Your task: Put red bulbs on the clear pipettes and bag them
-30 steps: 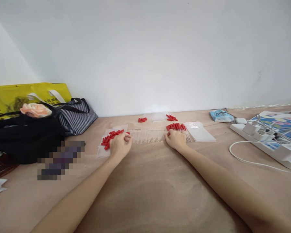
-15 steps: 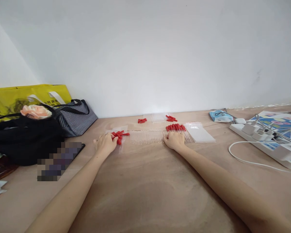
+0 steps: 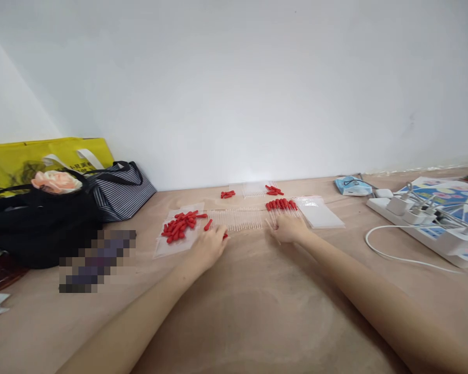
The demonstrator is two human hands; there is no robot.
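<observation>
My left hand (image 3: 209, 246) is closed on a red rubber dropper bulb (image 3: 225, 236), which shows at its fingertips. Another red bulb (image 3: 208, 225) sticks out by its knuckles; whether the hand holds it I cannot tell. My right hand (image 3: 290, 229) pinches a thin clear glass dropper tube (image 3: 271, 224), tilted. Between the hands lies a row of clear glass tubes (image 3: 239, 219). A pile of red bulbs (image 3: 179, 227) rests on a clear plastic bag (image 3: 164, 251) left of my left hand. Just beyond my right hand, several droppers (image 3: 281, 204) with red bulbs fitted lie side by side.
Farther back are two small groups of red bulbs (image 3: 228, 194) (image 3: 274, 190) and more tubes (image 3: 253, 189). A white plastic bag (image 3: 322, 213) lies on the right, near a face mask (image 3: 353, 186) and a power strip (image 3: 417, 228). Bags (image 3: 119, 192) and a blurred phone-like object (image 3: 97, 262) stand left.
My left hand has moved right from the bulb pile toward the tubes, bringing a red bulb. My right hand has shifted slightly right, drawing a glass tube from the row's end.
</observation>
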